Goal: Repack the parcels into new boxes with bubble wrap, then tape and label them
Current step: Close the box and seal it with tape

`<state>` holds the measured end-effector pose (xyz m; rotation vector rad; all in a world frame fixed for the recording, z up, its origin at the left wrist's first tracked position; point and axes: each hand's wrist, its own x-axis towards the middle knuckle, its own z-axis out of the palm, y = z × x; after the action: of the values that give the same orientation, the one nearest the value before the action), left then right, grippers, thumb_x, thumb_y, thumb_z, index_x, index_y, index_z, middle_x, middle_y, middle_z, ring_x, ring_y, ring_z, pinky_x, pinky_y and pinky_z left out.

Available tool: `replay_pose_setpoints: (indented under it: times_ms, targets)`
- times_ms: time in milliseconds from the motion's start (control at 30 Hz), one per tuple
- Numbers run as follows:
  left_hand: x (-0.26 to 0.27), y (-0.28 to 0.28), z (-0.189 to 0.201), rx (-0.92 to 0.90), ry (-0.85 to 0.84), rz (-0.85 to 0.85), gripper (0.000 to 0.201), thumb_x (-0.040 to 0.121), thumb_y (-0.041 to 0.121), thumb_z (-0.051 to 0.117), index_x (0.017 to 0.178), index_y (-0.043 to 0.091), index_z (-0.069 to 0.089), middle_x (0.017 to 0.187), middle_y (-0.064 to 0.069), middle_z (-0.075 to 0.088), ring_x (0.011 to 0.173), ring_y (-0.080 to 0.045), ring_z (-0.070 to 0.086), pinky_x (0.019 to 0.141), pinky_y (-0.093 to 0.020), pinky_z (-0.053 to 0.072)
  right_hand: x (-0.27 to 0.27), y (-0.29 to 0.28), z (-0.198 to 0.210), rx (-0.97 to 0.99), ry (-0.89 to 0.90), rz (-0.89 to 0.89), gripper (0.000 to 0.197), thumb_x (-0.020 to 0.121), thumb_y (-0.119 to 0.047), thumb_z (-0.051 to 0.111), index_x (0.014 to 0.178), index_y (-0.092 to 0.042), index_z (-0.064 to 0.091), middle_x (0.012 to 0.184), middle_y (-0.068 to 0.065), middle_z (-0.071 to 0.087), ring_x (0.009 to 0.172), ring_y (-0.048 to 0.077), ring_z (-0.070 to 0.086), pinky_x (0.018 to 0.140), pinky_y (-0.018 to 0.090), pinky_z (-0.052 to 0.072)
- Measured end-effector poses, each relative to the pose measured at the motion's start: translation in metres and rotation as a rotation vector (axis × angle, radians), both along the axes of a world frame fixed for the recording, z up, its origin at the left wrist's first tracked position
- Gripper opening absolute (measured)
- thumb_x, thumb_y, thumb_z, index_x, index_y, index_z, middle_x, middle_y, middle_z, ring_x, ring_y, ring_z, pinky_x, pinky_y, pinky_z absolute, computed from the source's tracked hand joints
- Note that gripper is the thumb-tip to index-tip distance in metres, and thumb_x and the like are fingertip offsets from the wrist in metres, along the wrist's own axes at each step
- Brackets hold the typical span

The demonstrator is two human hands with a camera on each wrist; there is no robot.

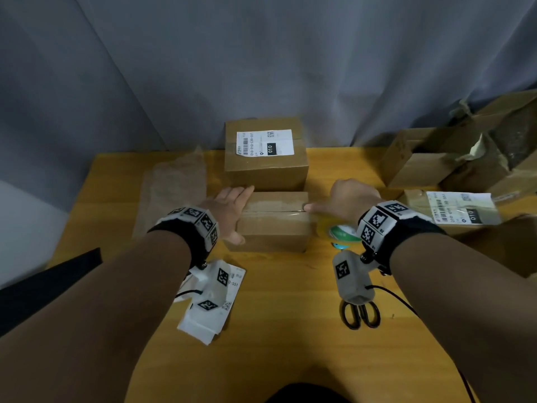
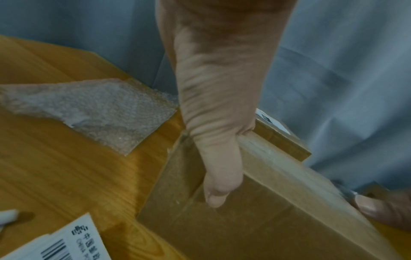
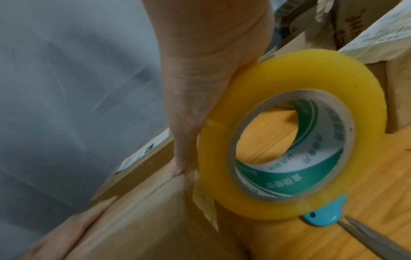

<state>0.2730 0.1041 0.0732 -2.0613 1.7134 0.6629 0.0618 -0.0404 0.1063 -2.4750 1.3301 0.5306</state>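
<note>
**Taping the near box: what we see**

Broadly, we look down on a wooden counter [image 1: 290, 315] backed by a grey curtain [image 1: 261, 53]. At the right edge we note a heap of opened old cartons [image 1: 465, 152], with a labelled parcel [image 1: 453, 210] lying in front of them. At the far middle stands a sealed box bearing a white label [image 1: 266, 152]. Just in front of it, touching or nearly so, sits the box being taped [image 1: 274, 225], its flaps shut and a clear strip running along the top seam.

To the left we see a flat sheet of bubble wrap [image 1: 171, 193]. Our left hand [image 1: 229, 210] steadies the near box at its left end: the fingers lie straight across the top, and the thumb [image 2: 219, 177] presses down the side face. Our right hand [image 1: 345, 199] grips the yellow tape roll [image 3: 289, 133] at the box's right end, with the thumb [image 3: 180, 158] pressed on the top edge where the strip leaves the roll.

Near the left forearm lie loose shipping labels [image 1: 209, 309]; near the right forearm lie black-handled scissors [image 1: 361, 314], and a small blue cutter [image 3: 322, 212] lies just under the roll.
</note>
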Motion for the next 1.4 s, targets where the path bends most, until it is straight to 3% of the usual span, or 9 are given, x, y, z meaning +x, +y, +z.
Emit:
replay_pose_setpoints:
  times_ms: [233, 333, 500, 700, 867, 1000, 1167, 1267, 1400]
  targets:
    - [-0.014, 0.002, 0.0, -0.013, -0.239, -0.114, 0.126, 0.073, 0.079, 0.046, 0.141, 0.006, -0.03, 0.152, -0.012, -0.031, 0.143, -0.026, -0.021, 0.115, -0.049, -0.013, -0.001, 0.0, -0.008, 0.004, 0.028, 0.026, 0.062, 0.079, -0.076, 0.046, 0.068, -0.014, 0.044, 0.07, 0.003, 0.051, 0.065, 0.017, 0.049, 0.052, 0.027, 0.035]
    - [-0.038, -0.008, -0.002, -0.037, -0.217, -0.137, 0.126, 0.071, 0.085, 0.037, 0.14, 0.006, -0.031, 0.149, -0.013, -0.036, 0.141, -0.027, -0.027, 0.115, -0.051, -0.013, 0.0, 0.002, -0.009, 0.009, 0.055, 0.027, 0.061, 0.08, -0.076, 0.045, 0.071, -0.015, 0.042, 0.071, 0.002, 0.048, 0.07, 0.018, 0.051, 0.051, 0.027, 0.034]
    - [-0.081, -0.033, -0.012, -0.066, -0.029, -0.09, 0.129, 0.068, 0.086, 0.042, 0.142, 0.01, -0.032, 0.147, -0.008, -0.04, 0.139, -0.022, -0.032, 0.116, -0.046, -0.014, -0.003, 0.006, -0.017, 0.006, 0.058, 0.006, 0.063, 0.083, -0.075, 0.04, 0.069, -0.014, 0.046, 0.071, 0.003, 0.052, 0.071, 0.019, 0.054, 0.053, 0.027, 0.037]
    - [-0.069, -0.027, -0.016, -0.174, 0.039, -0.164, 0.102, 0.079, 0.071, 0.049, 0.147, 0.035, -0.019, 0.157, -0.008, -0.015, 0.145, -0.027, -0.013, 0.117, -0.047, -0.01, -0.009, 0.009, -0.022, 0.032, -0.008, 0.017, 0.065, 0.084, -0.075, 0.036, 0.068, -0.013, 0.042, 0.069, 0.004, 0.047, 0.071, 0.021, 0.052, 0.05, 0.028, 0.033]
    - [-0.062, -0.016, -0.006, -0.157, 0.029, -0.277, 0.104, 0.081, 0.057, 0.06, 0.149, 0.028, -0.013, 0.157, -0.007, -0.003, 0.145, -0.027, -0.004, 0.116, -0.043, -0.009, -0.013, 0.016, -0.025, 0.208, -0.071, 0.044, 0.062, 0.084, -0.073, 0.042, 0.068, -0.013, 0.046, 0.072, 0.004, 0.051, 0.075, 0.021, 0.052, 0.057, 0.031, 0.037]
    - [-0.063, 0.001, -0.007, -0.145, -0.012, -0.301, 0.104, 0.082, 0.064, 0.052, 0.148, 0.026, -0.018, 0.157, -0.008, -0.019, 0.145, -0.027, -0.016, 0.116, -0.049, -0.01, -0.022, 0.028, -0.046, 0.394, -0.184, -0.085, 0.069, 0.082, -0.076, 0.042, 0.093, -0.009, 0.058, 0.089, 0.008, 0.055, 0.085, 0.023, 0.052, 0.07, 0.03, 0.04]
    - [-0.09, 0.011, -0.013, -0.102, 0.038, 0.02, 0.091, 0.069, 0.088, 0.015, 0.141, 0.047, -0.023, 0.149, -0.009, -0.037, 0.138, -0.035, -0.032, 0.108, -0.063, -0.016, -0.034, 0.04, -0.05, 0.421, -0.306, -0.26, 0.064, 0.083, -0.075, 0.038, 0.059, -0.016, 0.037, 0.058, 0.001, 0.037, 0.051, 0.017, 0.035, 0.05, 0.029, 0.026]
    - [-0.103, 0.009, -0.018, -0.143, 0.009, 0.038, 0.091, 0.069, 0.089, 0.016, 0.143, 0.047, -0.017, 0.155, -0.002, -0.025, 0.141, -0.03, -0.026, 0.105, -0.067, -0.014, -0.043, 0.046, -0.049, 0.431, -0.331, -0.32, 0.063, 0.085, -0.073, 0.039, 0.056, -0.018, 0.033, 0.054, 0.0, 0.032, 0.048, 0.017, 0.032, 0.049, 0.028, 0.024]
    - [-0.105, 0.004, -0.018, -0.201, 0.01, -0.101, 0.089, 0.077, 0.08, 0.028, 0.147, 0.041, -0.01, 0.158, 0.002, -0.014, 0.144, -0.022, -0.018, 0.106, -0.068, -0.011, -0.054, 0.054, -0.048, 0.412, -0.326, -0.377, 0.061, 0.084, -0.074, 0.037, 0.058, -0.019, 0.032, 0.057, 0.0, 0.033, 0.051, 0.015, 0.032, 0.049, 0.028, 0.024]
